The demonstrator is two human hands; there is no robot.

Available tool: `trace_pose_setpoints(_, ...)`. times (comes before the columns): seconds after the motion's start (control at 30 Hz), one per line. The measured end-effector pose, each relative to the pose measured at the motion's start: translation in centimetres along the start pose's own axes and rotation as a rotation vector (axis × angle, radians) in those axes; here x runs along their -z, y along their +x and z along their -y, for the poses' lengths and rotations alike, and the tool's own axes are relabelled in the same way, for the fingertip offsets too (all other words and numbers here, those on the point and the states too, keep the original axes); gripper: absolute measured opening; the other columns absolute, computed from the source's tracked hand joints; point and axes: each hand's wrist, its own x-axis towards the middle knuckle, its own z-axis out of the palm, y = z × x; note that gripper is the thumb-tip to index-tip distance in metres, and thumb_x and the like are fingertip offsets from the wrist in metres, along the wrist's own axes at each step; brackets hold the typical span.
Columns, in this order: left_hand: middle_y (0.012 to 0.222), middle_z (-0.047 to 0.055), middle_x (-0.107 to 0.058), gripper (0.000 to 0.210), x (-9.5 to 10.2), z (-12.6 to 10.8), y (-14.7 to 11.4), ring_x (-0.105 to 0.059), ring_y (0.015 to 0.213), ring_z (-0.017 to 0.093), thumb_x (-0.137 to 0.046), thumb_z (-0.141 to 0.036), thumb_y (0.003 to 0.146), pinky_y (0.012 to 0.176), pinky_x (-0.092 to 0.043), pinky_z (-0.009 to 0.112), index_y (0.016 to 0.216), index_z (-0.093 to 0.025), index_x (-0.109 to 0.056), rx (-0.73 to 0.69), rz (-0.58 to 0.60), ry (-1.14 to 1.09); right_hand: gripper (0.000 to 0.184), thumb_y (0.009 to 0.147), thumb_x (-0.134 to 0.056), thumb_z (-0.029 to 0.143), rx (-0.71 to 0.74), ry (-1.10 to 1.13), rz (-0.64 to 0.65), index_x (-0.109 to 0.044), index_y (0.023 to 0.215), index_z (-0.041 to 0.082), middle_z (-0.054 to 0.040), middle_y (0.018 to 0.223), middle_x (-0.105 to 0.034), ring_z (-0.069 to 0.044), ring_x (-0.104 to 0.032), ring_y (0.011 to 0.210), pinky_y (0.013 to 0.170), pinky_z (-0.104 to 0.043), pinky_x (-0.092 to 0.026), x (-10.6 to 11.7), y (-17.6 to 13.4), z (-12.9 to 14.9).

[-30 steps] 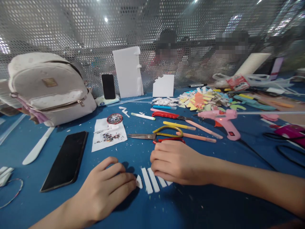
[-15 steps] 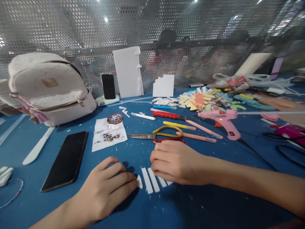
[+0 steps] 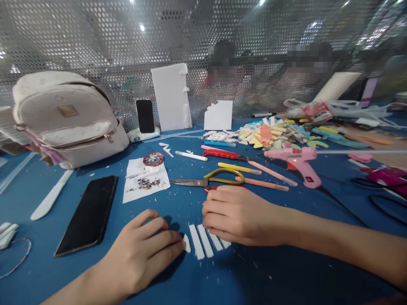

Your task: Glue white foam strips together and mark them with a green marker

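Observation:
My left hand (image 3: 144, 250) rests low on the table, fingers bent and drawn together, the tips on the left edge of a small pointed white piece (image 3: 187, 243). Its thumb is hidden. To the right of that piece several flat white strips (image 3: 196, 242) lie side by side, slightly slanted. Over the right-hand strips my right hand (image 3: 237, 216) is curled closed, fingertips turned down and out of sight; whether it pinches anything cannot be seen. Just beyond its knuckles lie scissors (image 3: 190, 182) with yellow-green handles.
A black phone (image 3: 87, 216) and a white plastic knife (image 3: 52, 197) lie left, below a backpack (image 3: 66, 123). A pink glue gun (image 3: 299, 161), markers (image 3: 240, 168) and a red-handled cutter (image 3: 221, 153) are right of centre. Coloured scraps (image 3: 270, 131) are heaped behind. Glitter lies on paper (image 3: 130, 195).
My right hand has shifted very slightly to the right over the strips. My left hand and the white pieces look the same.

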Motion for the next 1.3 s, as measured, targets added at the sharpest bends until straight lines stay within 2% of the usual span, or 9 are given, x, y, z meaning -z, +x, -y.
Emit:
trace_pose_setpoints(0.37,0.1,0.004,-0.073,0.028,0.0,0.0,-0.2,-0.054,0.083,0.019,-0.04,-0.01,0.101,0.081,-0.036,0.038,0.108,-0.013,-0.067,-0.006,0.0,0.005,0.02,0.101,-0.044,0.019,-0.117,-0.026,0.034,-0.064,0.103,0.019,-0.0056,0.1,-0.066,-0.021,-0.056,0.094,0.081,-0.033,-0.041,1.8,-2.7,-1.1)
trace_pose_setpoints(0.53,0.099,0.005,-0.073,0.027,0.1,0.2,0.0,-0.057,0.083,0.018,-0.041,-0.011,0.101,0.08,-0.038,0.038,0.108,-0.013,-0.067,-0.003,0.005,-0.018,0.016,0.098,-0.05,0.026,-0.26,-0.029,-0.09,-0.063,0.107,0.022,-0.0049,0.102,-0.07,-0.023,-0.061,0.097,0.09,-0.037,-0.044,3.0,-6.1,-0.6)
trace_pose_setpoints(0.73,0.098,0.005,-0.073,0.031,0.1,0.2,0.0,-0.057,0.081,0.017,-0.037,-0.013,0.102,0.081,-0.04,0.037,0.109,-0.014,-0.067,0.027,0.014,-0.064,0.027,0.092,-0.051,0.05,-0.951,-0.099,-0.31,-0.063,0.083,0.028,-0.0039,0.093,-0.07,-0.025,-0.066,0.082,0.078,-0.037,-0.049,3.2,-15.2,0.3)
trace_pose_setpoints(0.8,0.098,0.004,-0.072,0.027,0.1,0.3,-0.1,-0.057,0.081,0.017,-0.041,-0.012,0.101,0.08,-0.041,0.036,0.109,-0.016,-0.066,0.058,0.034,-0.094,0.029,0.091,-0.047,0.052,-1.225,-0.13,-0.386,-0.06,0.085,0.027,-0.0081,0.101,-0.067,-0.028,-0.065,0.09,0.083,-0.04,-0.048,2.8,-18.0,0.2)
trace_pose_setpoints(0.87,0.101,0.003,-0.072,0.023,0.1,0.3,-0.1,-0.057,0.082,0.016,-0.046,-0.012,0.099,0.08,-0.041,0.035,0.11,-0.018,-0.066,0.073,0.061,-0.113,0.028,0.084,-0.053,0.052,-1.424,-0.104,-0.442,-0.057,0.098,0.028,-0.0124,0.113,-0.064,-0.029,-0.064,0.091,0.072,-0.04,-0.049,2.6,-19.8,-0.4)
trace_pose_setpoints(0.97,0.102,0.004,-0.072,0.021,0.2,0.5,-0.3,-0.058,0.082,0.016,-0.048,-0.012,0.099,0.079,-0.043,0.034,0.11,-0.019,-0.064,0.055,0.084,-0.12,0.047,0.074,-0.062,0.051,-1.517,0.146,-0.439,-0.055,0.114,0.027,-0.0153,0.126,-0.06,-0.032,-0.065,0.097,0.076,-0.041,-0.051,2.8,-20.7,-2.2)
trace_pose_setpoints(1.07,0.104,0.005,-0.071,0.023,0.4,0.4,-0.4,-0.058,0.086,0.016,-0.047,-0.011,0.099,0.079,-0.043,0.034,0.113,-0.019,-0.062,0.077,0.119,-0.155,0.049,0.072,-0.066,0.045,-1.519,0.307,-0.404,-0.058,0.115,0.023,-0.0141,0.13,-0.06,-0.032,-0.06,0.112,0.088,-0.038,-0.048,3.1,-19.9,-4.2)
trace_pose_setpoints(1.2,0.107,0.008,-0.069,0.025,0.8,0.3,-0.4,-0.059,0.088,0.017,-0.048,-0.01,0.098,0.077,-0.044,0.033,0.118,-0.018,-0.06,0.085,0.148,-0.202,0.025,0.082,-0.061,0.042,-1.495,0.348,-0.398,-0.063,0.088,0.017,-0.0072,0.09,-0.069,-0.024,-0.064,0.086,0.075,-0.03,-0.046,2.9,-17.5,-5.5)
trace_pose_setpoints(1.3,0.107,0.011,-0.068,0.025,1.2,0.2,-0.4,-0.06,0.09,0.019,-0.048,-0.016,0.099,0.078,-0.047,0.033,0.122,-0.015,-0.059,0.056,0.167,-0.181,0.038,0.085,-0.057,0.048,-1.526,0.287,-0.415,-0.054,0.063,0.017,0.0013,0.057,-0.052,-0.014,-0.05,0.059,0.06,-0.028,-0.038,2.7,-16.0,-5.7)
